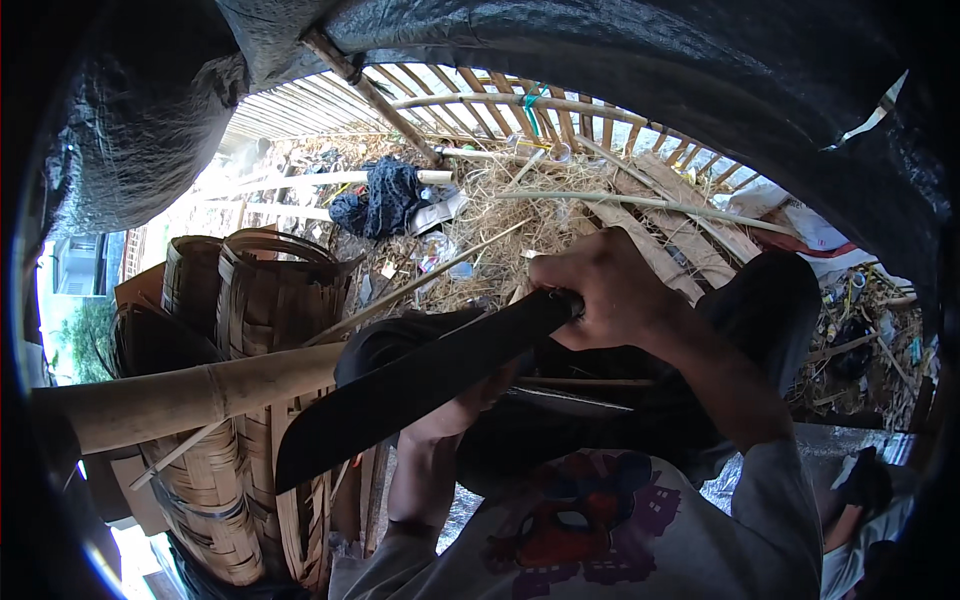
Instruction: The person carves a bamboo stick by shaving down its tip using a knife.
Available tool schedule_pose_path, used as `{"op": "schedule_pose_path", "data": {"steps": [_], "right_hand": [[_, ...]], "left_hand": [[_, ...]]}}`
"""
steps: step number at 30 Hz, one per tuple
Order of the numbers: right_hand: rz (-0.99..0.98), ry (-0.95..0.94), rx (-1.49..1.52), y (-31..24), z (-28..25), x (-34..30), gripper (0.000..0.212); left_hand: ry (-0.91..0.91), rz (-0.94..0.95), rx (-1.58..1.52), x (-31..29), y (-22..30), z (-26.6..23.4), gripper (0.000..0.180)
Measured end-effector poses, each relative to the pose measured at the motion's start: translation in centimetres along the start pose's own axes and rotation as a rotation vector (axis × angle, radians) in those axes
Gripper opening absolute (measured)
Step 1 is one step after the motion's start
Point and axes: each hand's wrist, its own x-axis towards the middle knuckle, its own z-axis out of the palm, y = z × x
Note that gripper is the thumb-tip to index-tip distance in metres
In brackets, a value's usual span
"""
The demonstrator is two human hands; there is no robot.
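My right hand (pixel 615 290) is closed around the handle of a machete (pixel 425 390). Its broad dark blade slants down and left across my lap, with the tip near a thick bamboo pole (pixel 230 390). Below and behind the blade is my left hand (pixel 452 415), mostly covered; its fingers are hidden, so I cannot tell what they grip. A thin bamboo strip (pixel 545 383) lies across my lap, just right of the blade. My legs, in dark trousers, are bent on both sides of my hands.
Tall woven bamboo baskets (pixel 280 290) stand at my left. Ahead are straw (pixel 510 200), scattered litter, a dark patterned cloth (pixel 385 200) and wooden planks (pixel 650 225), with a slatted bamboo fence (pixel 490 105) beyond. Black sheeting (pixel 640 50) hangs overhead. Another person's arm (pixel 845 525) shows at lower right.
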Motion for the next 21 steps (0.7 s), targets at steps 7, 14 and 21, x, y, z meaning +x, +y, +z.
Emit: {"op": "schedule_pose_path", "data": {"steps": [7, 14, 21], "right_hand": [[0.021, -0.09, -0.083, -0.6, -0.9, 0.2, 0.026], [0.161, -0.006, -0.132, 2.5, 0.5, 0.4, 0.032], [0.719, 0.252, -0.283, 11.3, -1.3, 1.0, 0.037]], "left_hand": [[-0.156, -0.041, -0.357, 0.8, 0.1, 0.6, 0.039], [0.046, -0.063, -0.137, 1.5, 1.9, 1.5, 0.03], [-0.2, -0.018, -0.187, -0.9, 2.9, 1.8, 0.037]]}}
